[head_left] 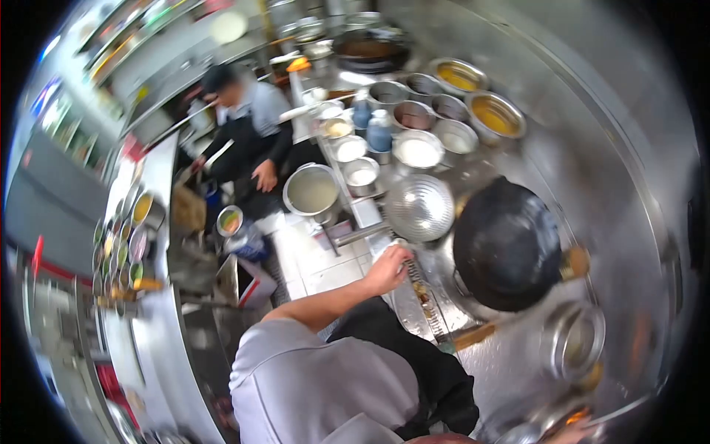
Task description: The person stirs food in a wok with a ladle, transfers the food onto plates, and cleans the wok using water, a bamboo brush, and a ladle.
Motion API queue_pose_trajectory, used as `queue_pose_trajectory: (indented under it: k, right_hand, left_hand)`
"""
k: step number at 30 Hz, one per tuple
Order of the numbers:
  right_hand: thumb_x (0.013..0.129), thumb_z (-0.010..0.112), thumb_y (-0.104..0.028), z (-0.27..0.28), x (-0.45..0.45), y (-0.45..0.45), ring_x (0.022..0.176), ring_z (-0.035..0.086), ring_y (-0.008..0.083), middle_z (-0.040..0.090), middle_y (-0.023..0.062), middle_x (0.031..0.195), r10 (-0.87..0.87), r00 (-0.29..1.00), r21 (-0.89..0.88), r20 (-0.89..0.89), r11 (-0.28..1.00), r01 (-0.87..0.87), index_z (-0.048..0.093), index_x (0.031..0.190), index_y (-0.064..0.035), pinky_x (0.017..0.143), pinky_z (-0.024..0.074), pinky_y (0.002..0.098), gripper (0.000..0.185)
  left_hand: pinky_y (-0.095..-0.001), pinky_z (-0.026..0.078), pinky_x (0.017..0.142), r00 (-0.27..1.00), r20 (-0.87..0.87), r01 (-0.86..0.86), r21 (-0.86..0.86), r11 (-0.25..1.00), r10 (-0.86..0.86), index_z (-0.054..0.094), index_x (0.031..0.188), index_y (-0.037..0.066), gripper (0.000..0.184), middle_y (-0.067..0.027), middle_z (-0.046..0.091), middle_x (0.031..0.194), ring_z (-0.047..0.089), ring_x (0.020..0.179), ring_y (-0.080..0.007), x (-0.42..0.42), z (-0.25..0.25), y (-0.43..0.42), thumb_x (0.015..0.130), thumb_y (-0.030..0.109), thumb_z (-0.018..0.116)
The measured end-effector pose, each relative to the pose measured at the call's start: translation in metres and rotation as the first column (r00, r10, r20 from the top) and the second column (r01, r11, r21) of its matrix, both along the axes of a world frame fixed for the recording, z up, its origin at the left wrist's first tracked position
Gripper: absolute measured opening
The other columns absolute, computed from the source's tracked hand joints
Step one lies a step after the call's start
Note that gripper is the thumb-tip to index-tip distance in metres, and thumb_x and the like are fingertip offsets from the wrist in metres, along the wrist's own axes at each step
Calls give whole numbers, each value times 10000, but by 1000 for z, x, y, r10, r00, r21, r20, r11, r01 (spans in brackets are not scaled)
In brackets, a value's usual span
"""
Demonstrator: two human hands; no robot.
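My left hand (pixel 388 268) is closed at the front edge of the metal range, beside a slotted drain channel (pixel 423 292) with food scraps in it. A small white bit shows at its fingertips, too small to name. My right hand (pixel 573 434) is at the bottom right edge, partly cut off, closed around a thin metal handle (pixel 629 406); its far end is unclear. Near it are an orange glow and a blurred metal pan (pixel 521 433). A black wok (pixel 507 248) sits tilted on the range, with a perforated metal strainer (pixel 419 208) to its left.
Steel bowls of yellow liquid (pixel 497 115), white-filled containers (pixel 418 150) and blue bottles (pixel 379 132) crowd the back of the range. A steel pot (pixel 579 339) stands at right. Across the aisle, a co-worker (pixel 248 122) works by a counter (pixel 159 311). A large pot (pixel 310 191) stands between.
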State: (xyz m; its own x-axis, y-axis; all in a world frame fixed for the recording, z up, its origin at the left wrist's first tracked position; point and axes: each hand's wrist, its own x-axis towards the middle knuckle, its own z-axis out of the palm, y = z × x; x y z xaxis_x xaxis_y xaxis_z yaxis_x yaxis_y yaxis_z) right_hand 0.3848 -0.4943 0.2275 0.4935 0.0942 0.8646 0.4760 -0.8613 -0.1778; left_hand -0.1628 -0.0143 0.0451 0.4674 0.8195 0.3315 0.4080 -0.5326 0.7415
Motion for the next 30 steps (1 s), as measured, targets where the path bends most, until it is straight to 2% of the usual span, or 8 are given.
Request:
queue_pose_trajectory:
  k: [2, 12, 14, 16, 20, 26, 27, 30]
  right_hand:
    - [963, 700, -260, -14, 1, 18, 754, 667, 467, 697, 275, 892, 38, 992, -25, 117, 999, -35, 510, 1401, 77, 620, 547, 530, 585]
    - [1018, 685, -223, -23, -96, 150, 1187, 645, 350, 648, 249, 1311, 411, 908, 130, -83, 908, -399, 546, 1390, 90, 1026, 533, 416, 506]
    - [1044, 617, -349, -58, -61, 140, 1201, 644, 369, 648, 235, 1343, 432, 901, 13, 20, 901, -433, 511, 1496, -36, 1014, 511, 439, 560]
    - [1042, 633, -294, -61, -74, 149, 1158, 665, 352, 653, 223, 1343, 376, 879, 180, -292, 924, -336, 495, 1511, -32, 971, 529, 427, 554]
    - [1042, 634, -310, -40, -101, 154, 1085, 675, 288, 665, 212, 1317, 329, 791, 253, -517, 941, -226, 509, 1510, -45, 783, 562, 368, 552]
    - [1047, 624, -306, -63, -90, 129, 686, 646, 240, 717, 173, 1048, 521, 846, 128, -115, 852, -507, 436, 1525, 27, 566, 503, 372, 612]
    - [1039, 650, -287, -68, -90, 122, 717, 602, 186, 678, 145, 1046, 560, 740, 355, -374, 823, -444, 442, 1507, 27, 553, 469, 330, 601]
    - [1035, 668, -309, -96, -101, 127, 656, 472, 107, 571, 60, 882, 606, 616, 524, -504, 781, -340, 499, 1439, 23, 513, 386, 285, 550]
  left_hand:
    - [-467, 463, 1005, 999, -16, -47, -16, 999, 47, 562, 1199, 29, 336, -186, 574, 1147, 557, 1136, -403, -9, 7, -3, 875, 22, 650]
    - [-474, 455, 995, 981, -2, -193, -35, 981, 193, 539, 1191, 11, 325, -187, 553, 1130, 551, 1107, -409, -45, 7, -28, 876, 18, 623]
    - [-478, 458, 988, 980, -30, -198, -38, 979, 197, 536, 1184, 12, 317, -189, 552, 1124, 550, 1099, -410, -49, 7, -32, 882, 26, 628]
    - [-477, 463, 984, 981, -25, -194, -64, 979, 193, 542, 1184, 19, 311, -189, 554, 1128, 550, 1108, -409, -48, 4, -33, 888, 36, 634]
    - [-471, 468, 988, 993, -32, -115, -56, 992, 114, 555, 1186, 41, 308, -180, 563, 1158, 552, 1140, -403, -27, 5, -28, 890, 49, 642]
    - [-517, 435, 1058, 968, 34, 249, -60, 967, -247, 559, 1231, 57, 391, -140, 565, 1262, 526, 1254, -378, 50, 29, -38, 860, 71, 683]
    - [-522, 398, 1115, 940, 51, 335, 41, 941, -336, 539, 1297, 54, 469, -141, 539, 1330, 476, 1335, -375, 66, 29, -42, 856, 83, 693]
    - [-520, 314, 1213, 881, 23, 467, 116, 876, -473, 480, 1418, 46, 621, -148, 473, 1453, 363, 1467, -377, 95, 20, -57, 845, 106, 712]
